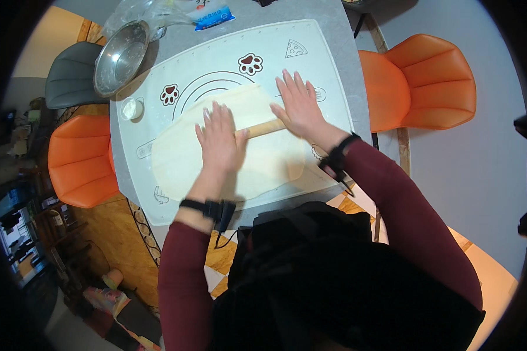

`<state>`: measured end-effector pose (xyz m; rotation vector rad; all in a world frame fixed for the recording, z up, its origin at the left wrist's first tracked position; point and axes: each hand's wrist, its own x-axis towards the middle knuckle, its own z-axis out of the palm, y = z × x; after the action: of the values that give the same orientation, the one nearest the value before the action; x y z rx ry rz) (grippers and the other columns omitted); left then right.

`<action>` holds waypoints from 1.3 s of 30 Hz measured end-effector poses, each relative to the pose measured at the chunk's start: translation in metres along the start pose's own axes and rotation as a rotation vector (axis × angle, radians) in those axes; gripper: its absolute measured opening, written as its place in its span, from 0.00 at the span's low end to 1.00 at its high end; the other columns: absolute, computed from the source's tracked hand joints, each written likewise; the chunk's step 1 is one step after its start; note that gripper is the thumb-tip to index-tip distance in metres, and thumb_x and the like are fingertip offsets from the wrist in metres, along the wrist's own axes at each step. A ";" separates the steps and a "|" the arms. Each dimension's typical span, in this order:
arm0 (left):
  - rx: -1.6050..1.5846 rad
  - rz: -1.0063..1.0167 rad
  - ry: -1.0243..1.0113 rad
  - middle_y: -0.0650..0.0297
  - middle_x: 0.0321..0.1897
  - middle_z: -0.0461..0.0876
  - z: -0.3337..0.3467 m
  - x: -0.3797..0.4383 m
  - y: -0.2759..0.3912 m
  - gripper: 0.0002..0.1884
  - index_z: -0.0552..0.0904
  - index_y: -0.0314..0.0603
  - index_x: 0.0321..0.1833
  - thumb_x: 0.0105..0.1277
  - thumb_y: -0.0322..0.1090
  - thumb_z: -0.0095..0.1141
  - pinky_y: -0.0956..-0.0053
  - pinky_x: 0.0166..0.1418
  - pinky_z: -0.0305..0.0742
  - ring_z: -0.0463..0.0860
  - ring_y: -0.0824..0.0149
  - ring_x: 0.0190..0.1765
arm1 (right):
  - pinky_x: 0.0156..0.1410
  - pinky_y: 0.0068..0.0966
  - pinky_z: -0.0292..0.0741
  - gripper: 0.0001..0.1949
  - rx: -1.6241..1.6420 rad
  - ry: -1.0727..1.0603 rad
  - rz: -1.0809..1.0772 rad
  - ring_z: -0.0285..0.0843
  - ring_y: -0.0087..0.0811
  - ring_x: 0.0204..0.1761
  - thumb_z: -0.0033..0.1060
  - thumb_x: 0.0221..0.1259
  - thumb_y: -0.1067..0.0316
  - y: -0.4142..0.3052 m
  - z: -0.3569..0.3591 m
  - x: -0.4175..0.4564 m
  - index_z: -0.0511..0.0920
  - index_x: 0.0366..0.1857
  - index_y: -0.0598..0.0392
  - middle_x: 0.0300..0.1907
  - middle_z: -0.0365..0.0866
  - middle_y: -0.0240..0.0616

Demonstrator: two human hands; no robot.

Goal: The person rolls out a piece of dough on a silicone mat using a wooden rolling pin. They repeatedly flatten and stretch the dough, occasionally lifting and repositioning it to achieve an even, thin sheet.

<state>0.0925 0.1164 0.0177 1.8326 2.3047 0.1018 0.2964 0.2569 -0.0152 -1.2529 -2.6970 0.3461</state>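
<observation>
A wooden rolling pin point(265, 128) lies across a wide, thin sheet of pale dough point(189, 155). My left hand point(219, 138) presses flat over the pin's left end, fingers stretched forward above the dough. Over the right end is my right hand point(302, 107), palm down with its fingers spread past the dough's edge. Neither hand curls round the pin; its ends are hidden beneath them. Under the dough is a white printed pastry mat point(281, 33), marked with paw prints and arcs.
Left of the dough stands a small clear cup point(131, 109) holding white powder. A dusty metal bowl point(122, 57) tilts near the table's point(340, 41) far left edge, beside a plastic bag point(213, 15). Orange chairs point(439, 83) point(83, 160) flank the table.
</observation>
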 end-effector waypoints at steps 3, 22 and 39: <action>-0.016 0.105 -0.097 0.45 0.88 0.46 -0.003 -0.057 0.009 0.47 0.56 0.35 0.86 0.74 0.59 0.57 0.33 0.85 0.40 0.46 0.36 0.87 | 0.86 0.57 0.48 0.40 0.005 -0.094 -0.133 0.43 0.57 0.87 0.54 0.77 0.41 0.002 -0.012 -0.069 0.59 0.81 0.61 0.86 0.50 0.52; -0.120 0.030 -0.215 0.47 0.89 0.42 0.008 0.064 -0.002 0.55 0.50 0.34 0.87 0.72 0.70 0.51 0.36 0.86 0.35 0.43 0.39 0.89 | 0.85 0.62 0.47 0.32 -0.194 -0.021 0.086 0.47 0.57 0.86 0.43 0.81 0.45 0.027 0.004 0.031 0.60 0.82 0.47 0.85 0.53 0.50; -0.089 0.137 0.064 0.52 0.84 0.62 0.005 -0.032 -0.007 0.31 0.68 0.42 0.80 0.77 0.45 0.53 0.36 0.85 0.44 0.61 0.48 0.84 | 0.87 0.52 0.48 0.30 0.120 -0.094 -0.078 0.57 0.48 0.84 0.43 0.82 0.46 0.005 -0.023 -0.064 0.66 0.78 0.54 0.82 0.63 0.50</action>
<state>0.0934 0.0831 0.0153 1.9670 2.1761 0.2823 0.3459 0.2145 0.0037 -1.1221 -2.7469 0.5614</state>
